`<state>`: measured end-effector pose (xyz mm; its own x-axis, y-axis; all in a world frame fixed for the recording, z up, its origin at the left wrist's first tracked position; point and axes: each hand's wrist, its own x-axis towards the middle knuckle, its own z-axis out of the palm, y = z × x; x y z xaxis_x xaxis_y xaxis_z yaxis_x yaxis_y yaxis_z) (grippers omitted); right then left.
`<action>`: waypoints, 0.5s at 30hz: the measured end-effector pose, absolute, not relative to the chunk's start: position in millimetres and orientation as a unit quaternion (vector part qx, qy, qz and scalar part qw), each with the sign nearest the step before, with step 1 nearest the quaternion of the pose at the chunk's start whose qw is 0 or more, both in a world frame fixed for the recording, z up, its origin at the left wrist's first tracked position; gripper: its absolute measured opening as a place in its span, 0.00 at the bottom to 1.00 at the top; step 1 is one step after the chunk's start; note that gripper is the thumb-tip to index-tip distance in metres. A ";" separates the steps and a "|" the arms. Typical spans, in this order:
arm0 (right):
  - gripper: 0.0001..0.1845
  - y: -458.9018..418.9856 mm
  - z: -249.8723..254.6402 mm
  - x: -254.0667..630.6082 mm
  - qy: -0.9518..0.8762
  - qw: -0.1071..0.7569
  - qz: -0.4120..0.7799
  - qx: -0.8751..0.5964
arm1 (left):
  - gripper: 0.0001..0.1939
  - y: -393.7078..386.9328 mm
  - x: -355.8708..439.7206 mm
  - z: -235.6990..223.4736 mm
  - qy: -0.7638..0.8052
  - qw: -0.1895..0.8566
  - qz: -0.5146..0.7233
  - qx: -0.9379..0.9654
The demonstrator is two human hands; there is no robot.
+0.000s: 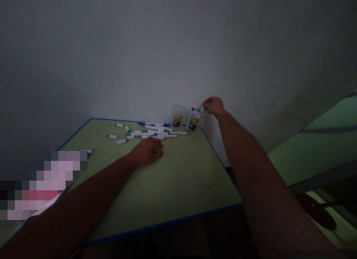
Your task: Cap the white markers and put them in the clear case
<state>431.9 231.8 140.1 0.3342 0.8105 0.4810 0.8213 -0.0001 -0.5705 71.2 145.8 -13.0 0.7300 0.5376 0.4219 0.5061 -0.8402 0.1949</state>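
My right hand (214, 106) pinches a white marker (202, 109) at the mouth of a clear plastic case (193, 123) that holds several markers with coloured ends. The held marker is tilted; how far it reaches into the case I cannot tell. Beside it on the left stands a second clear case (177, 120) with a similar yellow and dark label; it looks empty. My left hand (147, 152) lies palm down on the table, fingers apart, just in front of a loose pile of white markers (158, 132). Short white caps (112, 136) are scattered left of the pile.
The pale green table (178, 181) has a blue edge and its far side meets a grey wall (156, 58). A blurred-out patch (50, 181) covers the left side, with another white object (88, 151) by it. A round dark seat (318, 210) is at lower right.
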 end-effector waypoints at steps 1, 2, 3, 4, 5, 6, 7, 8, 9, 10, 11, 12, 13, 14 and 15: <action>0.05 232.7 138.6 432.8 -0.582 0.399 -0.011 -0.709 | 0.20 145.5 71.3 -12.7 0.282 0.034 0.237 0.929; 0.05 233.3 137.4 433.5 -0.587 0.387 -0.016 -0.711 | 0.20 145.2 71.4 -12.2 0.283 0.035 0.237 0.929; 0.05 233.4 136.5 433.9 -0.592 0.373 -0.023 -0.714 | 0.20 144.9 71.6 -11.6 0.283 0.036 0.236 0.929; 0.05 233.2 135.7 434.0 -0.597 0.360 -0.031 -0.716 | 0.20 144.5 71.8 -11.0 0.282 0.036 0.234 0.930; 0.05 232.8 135.1 433.9 -0.602 0.347 -0.038 -0.718 | 0.20 144.1 72.0 -10.2 0.282 0.035 0.233 0.930; 0.05 232.2 134.6 433.6 -0.606 0.335 -0.044 -0.720 | 0.20 143.7 72.2 -9.6 0.281 0.033 0.233 0.930; 0.06 231.5 134.2 433.2 -0.610 0.324 -0.049 -0.722 | 0.20 143.4 72.4 -9.0 0.281 0.031 0.232 0.931; 0.06 230.9 133.9 432.6 -0.612 0.316 -0.053 -0.723 | 0.20 143.2 72.5 -8.5 0.279 0.030 0.232 0.931; 0.06 230.2 133.6 432.0 -0.614 0.308 -0.055 -0.725 | 0.20 143.1 72.6 -8.2 0.279 0.030 0.233 0.931; 0.05 229.7 133.5 431.2 -0.616 0.301 -0.057 -0.726 | 0.20 143.1 72.6 -8.0 0.279 0.031 0.234 0.931; 0.05 229.1 133.4 430.4 -0.616 0.293 -0.059 -0.728 | 0.20 143.1 72.5 -7.9 0.279 0.033 0.236 0.930; 0.05 228.7 133.4 429.5 -0.618 0.286 -0.061 -0.730 | 0.20 143.3 72.5 -8.0 0.279 0.035 0.238 0.930; 0.05 228.3 133.5 428.7 -0.620 0.279 -0.062 -0.731 | 0.19 143.4 72.4 -8.1 0.278 0.038 0.239 0.929; 0.05 228.0 133.7 428.0 -0.622 0.273 -0.063 -0.732 | 0.19 143.5 72.4 -8.3 0.278 0.041 0.241 0.929; 0.05 227.9 133.8 427.4 -0.623 0.268 -0.065 -0.732 | 0.19 143.5 72.4 -8.5 0.277 0.044 0.243 0.929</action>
<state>427.4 227.9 133.8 0.2158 0.8772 0.4289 0.9468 -0.0806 -0.3115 72.4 143.5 -8.5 0.7283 0.5361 0.4268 0.4931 -0.8425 0.2167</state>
